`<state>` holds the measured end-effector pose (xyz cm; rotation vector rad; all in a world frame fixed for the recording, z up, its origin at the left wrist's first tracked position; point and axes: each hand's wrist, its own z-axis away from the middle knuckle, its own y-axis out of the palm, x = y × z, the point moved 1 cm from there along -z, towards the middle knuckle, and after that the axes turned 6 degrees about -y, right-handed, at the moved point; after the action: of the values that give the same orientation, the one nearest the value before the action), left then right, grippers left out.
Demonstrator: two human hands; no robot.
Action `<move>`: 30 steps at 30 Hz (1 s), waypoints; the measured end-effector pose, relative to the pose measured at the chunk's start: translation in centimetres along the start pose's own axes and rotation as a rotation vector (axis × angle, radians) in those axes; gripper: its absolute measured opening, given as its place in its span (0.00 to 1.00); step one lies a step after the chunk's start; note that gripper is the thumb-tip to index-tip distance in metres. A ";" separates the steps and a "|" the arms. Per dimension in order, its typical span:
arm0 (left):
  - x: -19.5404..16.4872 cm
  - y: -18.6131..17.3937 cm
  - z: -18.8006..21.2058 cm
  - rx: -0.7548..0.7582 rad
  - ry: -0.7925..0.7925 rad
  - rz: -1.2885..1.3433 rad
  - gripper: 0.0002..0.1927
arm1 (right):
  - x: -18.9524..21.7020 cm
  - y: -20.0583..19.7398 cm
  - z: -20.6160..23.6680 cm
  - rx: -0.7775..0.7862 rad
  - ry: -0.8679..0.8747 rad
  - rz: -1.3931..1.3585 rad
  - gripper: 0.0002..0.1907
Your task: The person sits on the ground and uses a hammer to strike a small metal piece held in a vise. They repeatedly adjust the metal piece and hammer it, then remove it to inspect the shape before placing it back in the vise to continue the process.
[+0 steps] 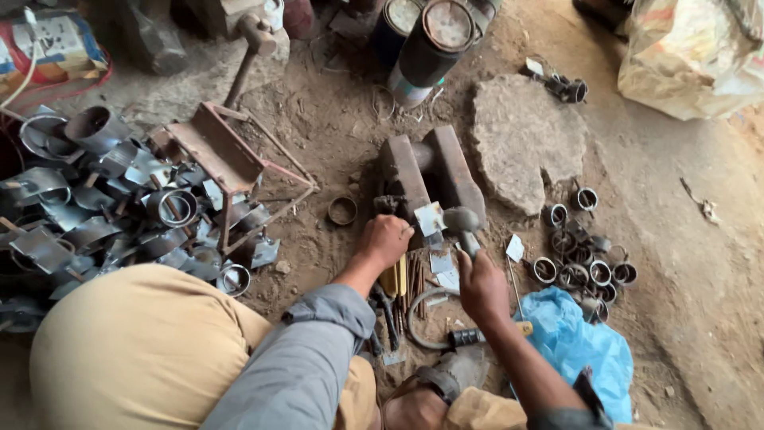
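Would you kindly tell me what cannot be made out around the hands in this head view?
- What the left hand grips: hidden by its own fingers.
- Hammer handle: covered by the right hand.
- How the small metal plate sits on the steel blocks: partly hidden by the hammer head.
- Pile of metal rings: too small for detail.

My left hand (387, 239) reaches forward, fingers curled down into a loose fist, knuckles up — the forearm bare from wrist to elbow, where a grey sleeve is bunched. My right hand (481, 287) sits nearer my body and to the right, closed in a firm grip, thumb wrapped over — the bare forearm angling back towards me.
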<state>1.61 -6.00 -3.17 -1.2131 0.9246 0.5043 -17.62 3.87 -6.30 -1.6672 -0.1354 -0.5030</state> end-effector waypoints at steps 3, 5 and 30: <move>0.1 0.1 0.2 -0.002 -0.032 0.059 0.10 | 0.4 0.6 -0.4 0.118 0.043 0.060 0.24; 0.1 0.0 0.2 0.005 -0.033 0.019 0.11 | 0.6 1.0 -0.6 0.110 0.112 0.026 0.24; 0.1 -1.4 0.4 -0.056 -0.057 0.038 0.11 | 3.3 -0.3 -0.6 0.031 0.100 -0.056 0.23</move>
<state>2.85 -6.11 -2.43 -1.2273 0.8918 0.5959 -14.87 2.72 -4.69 -1.6080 -0.1163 -0.6225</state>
